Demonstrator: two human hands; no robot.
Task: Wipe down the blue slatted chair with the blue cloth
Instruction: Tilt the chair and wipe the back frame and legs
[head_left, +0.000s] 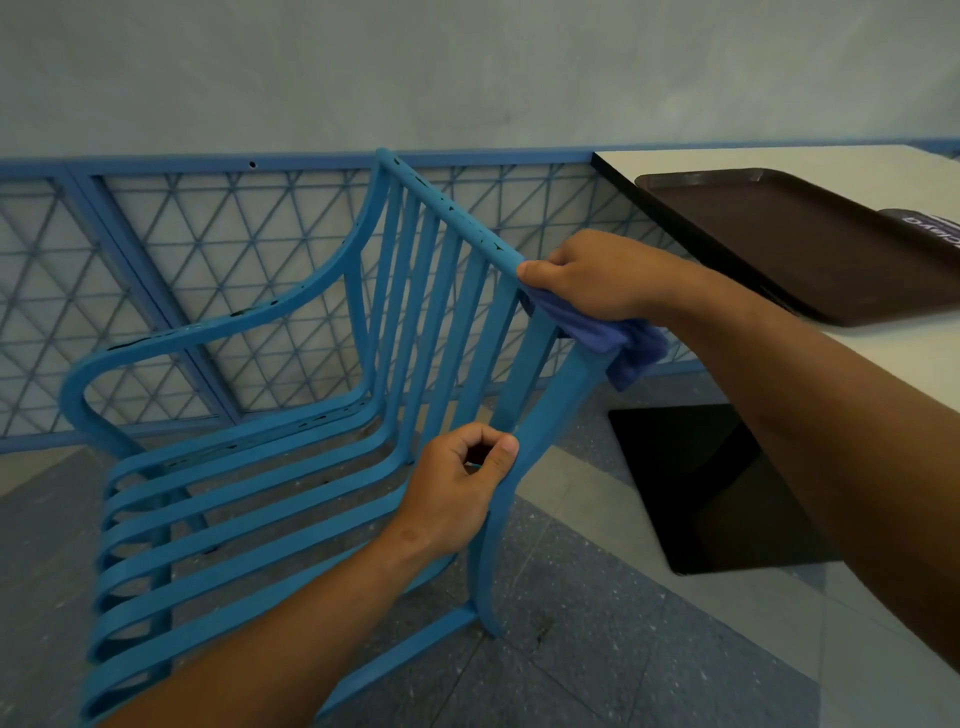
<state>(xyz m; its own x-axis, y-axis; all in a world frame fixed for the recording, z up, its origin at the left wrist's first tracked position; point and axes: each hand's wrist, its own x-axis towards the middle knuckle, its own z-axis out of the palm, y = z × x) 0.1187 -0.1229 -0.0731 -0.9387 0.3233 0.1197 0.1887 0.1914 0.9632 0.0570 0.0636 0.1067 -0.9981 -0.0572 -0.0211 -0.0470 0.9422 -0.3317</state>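
Speckled tile floor (597, 649), blue lattice fence (156, 270) and a pale wall are lying behind the chair (249, 499). Chair: blue, slatted, paint chipping along top rail and far armrest, standing just beside the table (883, 353) edge. Right hand (602, 275): curling closed over the near corner of the top rail, pressing the cloth (618, 343) against it, a cloth tail hanging off below. Left hand (457, 488): pinching narrowly around the near upright, bracing the frame. Table: carrying a brown tray (810, 244) near its corner, dark base showing underneath. Risks, as judged: the right forearm is crossing close to the table edge, so a wide stroke could be knocking it or nudging the tray; the loose tail could be snagging between slats; flaking paint could be catching the cloth. Open room: ample floor at the near side and along the rail toward the far corner; tight only at the table side.
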